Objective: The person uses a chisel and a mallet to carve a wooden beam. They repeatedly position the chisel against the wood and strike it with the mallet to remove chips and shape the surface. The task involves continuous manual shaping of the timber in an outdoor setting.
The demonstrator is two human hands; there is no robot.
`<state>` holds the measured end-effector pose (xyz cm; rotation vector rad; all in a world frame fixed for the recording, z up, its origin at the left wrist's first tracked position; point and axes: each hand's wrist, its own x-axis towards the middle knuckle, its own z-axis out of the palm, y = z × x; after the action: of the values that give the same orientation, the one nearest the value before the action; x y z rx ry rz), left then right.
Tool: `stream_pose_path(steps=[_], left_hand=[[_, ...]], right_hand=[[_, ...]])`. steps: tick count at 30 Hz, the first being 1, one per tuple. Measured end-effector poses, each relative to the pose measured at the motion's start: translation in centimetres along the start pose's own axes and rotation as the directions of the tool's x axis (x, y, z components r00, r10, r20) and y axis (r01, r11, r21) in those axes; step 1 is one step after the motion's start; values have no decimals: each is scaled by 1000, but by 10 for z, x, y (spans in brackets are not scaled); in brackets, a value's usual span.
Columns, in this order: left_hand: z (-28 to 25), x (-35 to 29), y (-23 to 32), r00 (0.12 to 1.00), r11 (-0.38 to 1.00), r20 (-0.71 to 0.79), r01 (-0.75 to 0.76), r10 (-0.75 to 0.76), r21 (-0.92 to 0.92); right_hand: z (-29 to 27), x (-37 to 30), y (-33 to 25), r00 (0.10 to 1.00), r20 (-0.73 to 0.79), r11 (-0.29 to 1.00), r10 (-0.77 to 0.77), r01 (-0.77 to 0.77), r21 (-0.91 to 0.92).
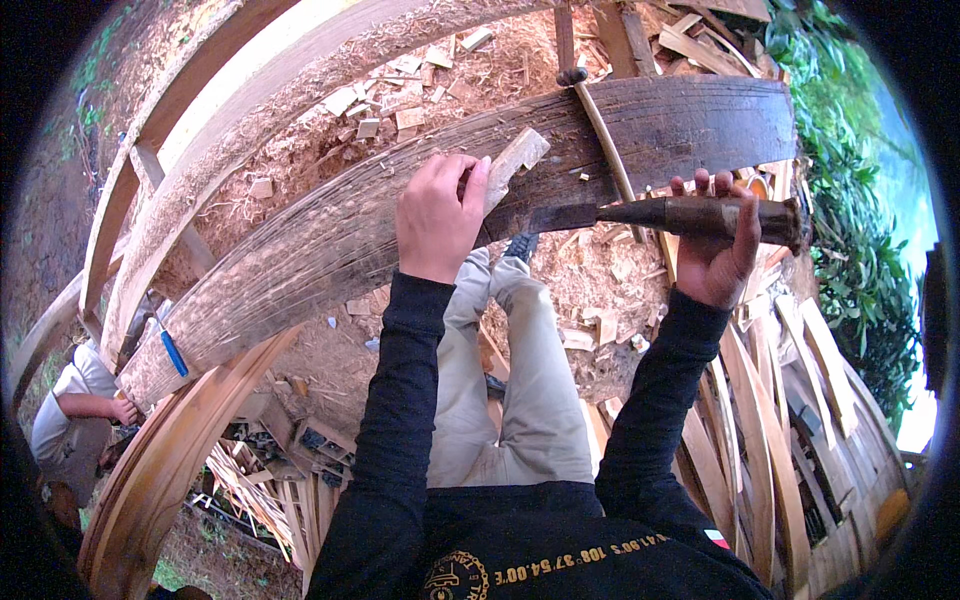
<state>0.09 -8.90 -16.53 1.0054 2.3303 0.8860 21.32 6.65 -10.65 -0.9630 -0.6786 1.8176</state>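
Wood, dark and grooved, forms the one long surface, a curved plank whose breadth probably makes it a handy rest. Slats fan out on the right, too many for me to count from here. One other person is at the far left, by the plank's end.

One chisel is grasped by its handle in the right hand, thumb one side, fingers the other, likely to steer it; its blade points left, toward the other fist. One hammer lies across the plank, perhaps set there to be within reach. Of the worker's two hands, the left is curled around one notched block over the plank, presumably to steady it. One blue tool lies near the left end. Smallest are the chips, scattered beyond counting.
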Motion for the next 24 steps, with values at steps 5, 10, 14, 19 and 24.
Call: stream_pose_path(steps=[5,10,14,19,24], left_hand=[[5,-11,-4,999,1000,-44,-15,15,-14],[9,-11,-1,998,1000,-53,-28,28,4],[10,-8,-4,1000,1000,-27,-14,14,11],[9,-6,-3,1000,1000,-17,5,-5,0],[9,-9,-1,1000,1000,-16,17,-17,-25]], right_hand=[[3,-1,-5,995,93,998,46,-49,26],[-11,5,-1,991,-137,997,7,-17,-77],[-9,16,2,965,-260,989,1,-40,-145],[-33,30,7,909,-414,991,55,-101,-89],[-23,17,0,934,-346,995,90,-101,-15]])
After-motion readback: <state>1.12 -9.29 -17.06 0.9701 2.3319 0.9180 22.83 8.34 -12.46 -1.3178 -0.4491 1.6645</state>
